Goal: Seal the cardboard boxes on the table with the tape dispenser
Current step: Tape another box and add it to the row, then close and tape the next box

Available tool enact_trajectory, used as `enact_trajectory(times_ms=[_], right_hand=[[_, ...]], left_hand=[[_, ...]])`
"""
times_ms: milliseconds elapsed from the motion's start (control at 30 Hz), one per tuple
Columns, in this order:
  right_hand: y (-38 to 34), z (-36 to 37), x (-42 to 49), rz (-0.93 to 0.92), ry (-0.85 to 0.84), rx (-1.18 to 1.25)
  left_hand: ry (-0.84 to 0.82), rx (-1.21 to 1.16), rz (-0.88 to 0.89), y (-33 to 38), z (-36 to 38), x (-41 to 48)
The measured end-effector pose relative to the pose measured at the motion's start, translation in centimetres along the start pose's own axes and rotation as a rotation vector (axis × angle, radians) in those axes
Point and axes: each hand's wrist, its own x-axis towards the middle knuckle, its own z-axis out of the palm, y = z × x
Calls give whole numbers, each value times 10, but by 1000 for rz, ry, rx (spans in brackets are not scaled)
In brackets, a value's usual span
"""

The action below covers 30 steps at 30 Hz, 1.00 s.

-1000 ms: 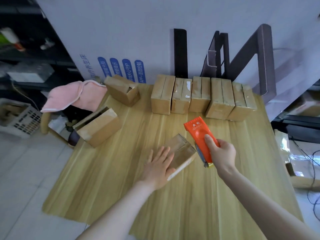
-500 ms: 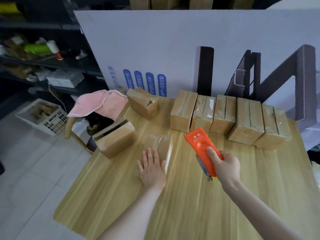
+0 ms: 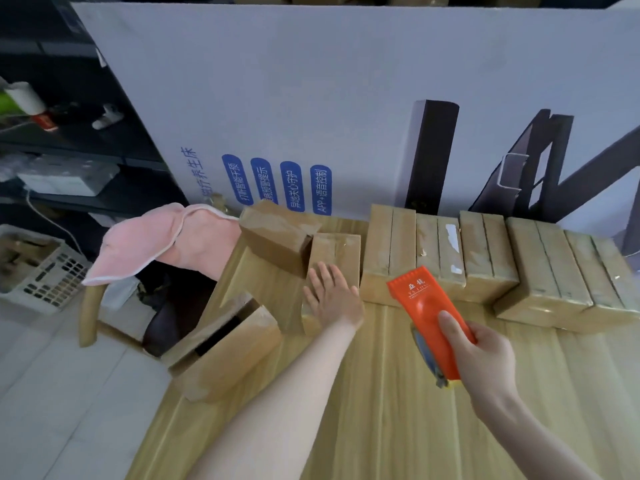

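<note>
My left hand (image 3: pixel 331 299) lies flat, fingers spread, on the near end of a taped cardboard box (image 3: pixel 337 252) standing at the left end of a row of several sealed boxes (image 3: pixel 485 258) along the back of the wooden table (image 3: pixel 381 427). My right hand (image 3: pixel 485 362) grips an orange tape dispenser (image 3: pixel 427 313), held above the table in front of the row. An unsealed box (image 3: pixel 225 348) with open flaps sits at the table's left edge. Another box (image 3: pixel 277 237) lies tilted at the back left.
A large white printed board (image 3: pixel 346 116) stands upright behind the boxes. A pink cloth (image 3: pixel 156 244) drapes over a chair left of the table. A white basket (image 3: pixel 38 271) sits on the floor, with dark shelves (image 3: pixel 69 150) behind it.
My left hand pushed the taped box away from the table's middle to the back, up against the row. The dispenser stayed in my right hand. The camera tilted up and left.
</note>
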Motion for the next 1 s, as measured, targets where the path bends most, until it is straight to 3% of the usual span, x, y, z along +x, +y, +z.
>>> enact_trajectory(times_ms=[333, 400, 467, 533, 667, 767, 1000], right_hand=[[-7, 41, 19, 9, 77, 18], [-10, 47, 24, 6, 84, 27], [-13, 50, 27, 9, 84, 43], [-15, 51, 30, 13, 87, 49], [-17, 51, 32, 21, 114, 70], [-15, 50, 29, 28, 142, 77], [-8, 42, 21, 56, 140, 52]], left_hand=[[-163, -164, 89, 35, -31, 87], [-109, -248, 134, 32, -38, 93], [47, -284, 208, 18, -51, 100], [97, -138, 295, -4, -71, 120], [-198, 422, 385, -44, -113, 180], [-350, 586, 364, -59, -116, 205], [-156, 633, 442, -75, -99, 198]])
